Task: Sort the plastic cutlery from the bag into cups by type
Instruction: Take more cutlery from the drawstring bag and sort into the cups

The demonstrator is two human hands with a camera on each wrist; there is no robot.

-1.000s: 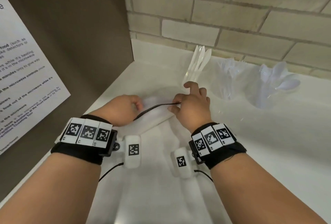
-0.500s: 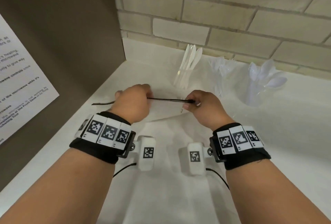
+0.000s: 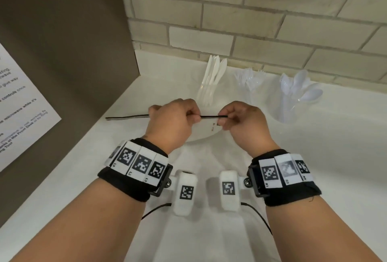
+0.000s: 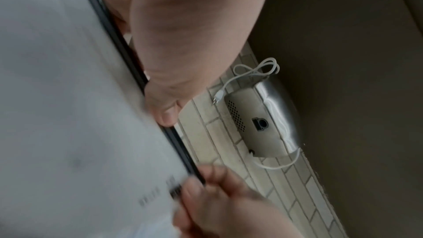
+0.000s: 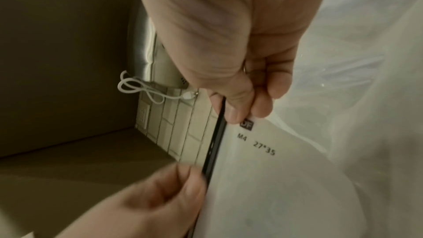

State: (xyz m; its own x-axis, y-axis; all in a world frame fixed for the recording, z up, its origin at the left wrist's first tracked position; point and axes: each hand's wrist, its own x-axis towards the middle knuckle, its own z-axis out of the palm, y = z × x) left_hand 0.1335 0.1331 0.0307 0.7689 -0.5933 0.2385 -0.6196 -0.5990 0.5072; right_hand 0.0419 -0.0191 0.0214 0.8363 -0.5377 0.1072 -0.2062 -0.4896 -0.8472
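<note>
Wrap-up step by the look of it: cutlery already sorted, knives (image 3: 213, 77), forks (image 3: 250, 81) and spoons (image 3: 297, 90) each in a cup at the back of the worktop (image 3: 314, 157). Bag (image 3: 206, 131) held just above worktop, contents not visible. Left hand (image 3: 173, 119) and right hand (image 3: 240, 121) both pinching its black zip strip (image 3: 211, 116). Next: run fingers along strip, even pressure, to seal.

The head view looks forward and down over both forearms at the table (image 3: 314, 157) and brick wall (image 3: 272, 21). Each wrist view looks close along its own hand. All three share the bag's black strip (image 3: 211, 116), (image 4: 128, 57), (image 5: 216, 144).
</note>
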